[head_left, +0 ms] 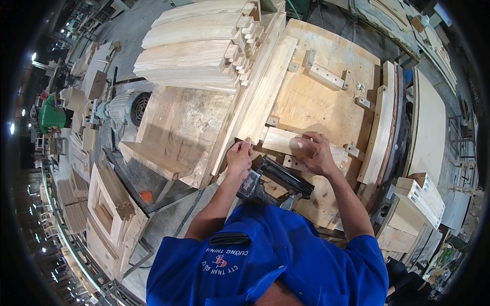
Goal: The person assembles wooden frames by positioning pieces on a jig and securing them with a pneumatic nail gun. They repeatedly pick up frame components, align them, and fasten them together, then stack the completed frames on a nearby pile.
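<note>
My left hand (240, 159) is closed, with thumb and fingers pinched at the near end of a long pale wooden board (268, 86). My right hand (319, 154) curls its thumb and fingers over a short wooden rail (280, 140), which runs crosswise from the board's near end. The rail lies on a plywood jig (332, 115) fitted with small wooden blocks and metal brackets. Between my forearms, close to my body, a black nail gun (283, 176) rests on the jig; neither hand touches it. On the jig's right side sits a second long wooden piece (380, 127).
Left of the jig, a stack of shaped wooden slats (191, 46) lies on a worn wooden box-like stand (178, 120). Beyond that is a grey motor (127, 108). Wooden frames (104, 209) lie at lower left, and white-faced blocks (421, 199) at right. A person in green (51, 113) is far left.
</note>
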Demonstrator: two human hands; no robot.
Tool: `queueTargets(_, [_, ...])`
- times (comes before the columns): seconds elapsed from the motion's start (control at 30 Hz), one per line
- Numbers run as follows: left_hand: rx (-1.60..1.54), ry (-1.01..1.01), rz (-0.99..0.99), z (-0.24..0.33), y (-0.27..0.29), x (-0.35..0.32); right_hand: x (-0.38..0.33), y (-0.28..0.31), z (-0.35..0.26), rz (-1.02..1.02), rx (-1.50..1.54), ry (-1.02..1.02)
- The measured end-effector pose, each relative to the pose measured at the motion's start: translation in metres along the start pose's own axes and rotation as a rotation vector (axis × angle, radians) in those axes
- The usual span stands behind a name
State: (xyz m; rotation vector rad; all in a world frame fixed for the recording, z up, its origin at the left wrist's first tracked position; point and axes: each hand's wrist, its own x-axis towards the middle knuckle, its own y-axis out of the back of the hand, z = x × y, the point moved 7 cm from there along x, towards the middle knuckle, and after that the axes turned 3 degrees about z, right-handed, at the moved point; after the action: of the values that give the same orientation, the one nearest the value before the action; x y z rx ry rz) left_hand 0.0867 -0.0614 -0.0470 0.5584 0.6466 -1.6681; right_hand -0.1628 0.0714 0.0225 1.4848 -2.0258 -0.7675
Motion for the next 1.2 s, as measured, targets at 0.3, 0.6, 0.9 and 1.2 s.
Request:
queueTargets(0.3, [0.002,-0.007,0.017,0.001,0.001,-0.001,0.005,0.000,0.000,-0.046,-0.011,-0.015])
queueTargets(0.6, [-0.020,-0.011,-0.003,0.005,0.000,-0.009,0.014,0.006,-0.020,-0.061,-0.108,0.034])
queueTargets(0.9, [-0.058,-0.058,-0.010,0.020,0.023,-0.054,0.239,0.128,-0.183,0.423,0.160,0.327])
queueTargets(1.2, [-0.131,-0.112,-0.167,0.047,0.022,-0.073,0.339,0.112,-0.158,0.332,0.191,-0.114])
